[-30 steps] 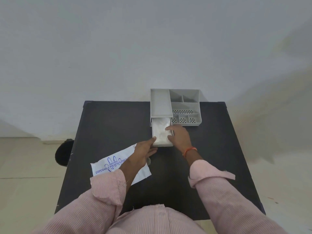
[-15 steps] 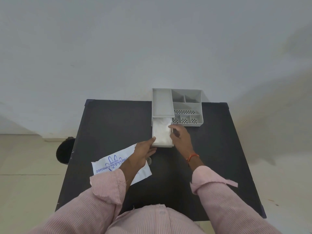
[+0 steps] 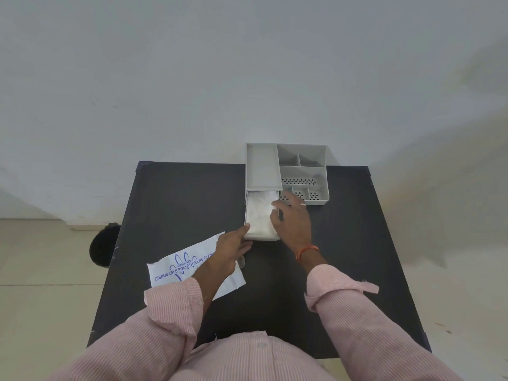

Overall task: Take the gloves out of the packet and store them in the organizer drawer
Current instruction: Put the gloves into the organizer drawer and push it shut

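Head view: black table (image 3: 170,204), grey organizer (image 3: 302,171) at the far edge against the wall. Drawer (image 3: 248,215) pulled out from under the organizer's left section, toward the person. Gloves (image 3: 258,218), a white stack, lie inside the drawer and fill it.

Left hand (image 3: 231,250) at the drawer's near-left corner, thumb tip touching the front edge; other fingers curled under, can't tell if they clamp anything.

Right hand (image 3: 292,220) palm down over the drawer's right side, fingers spread and loose, resting on the gloves and right rim, not pinching. Ring on one finger, orange band at the wrist.

Packet (image 3: 176,268), white with blue print, lies flat on the table near-left of the drawer, partly under the left forearm. Pink striped sleeves rolled up.
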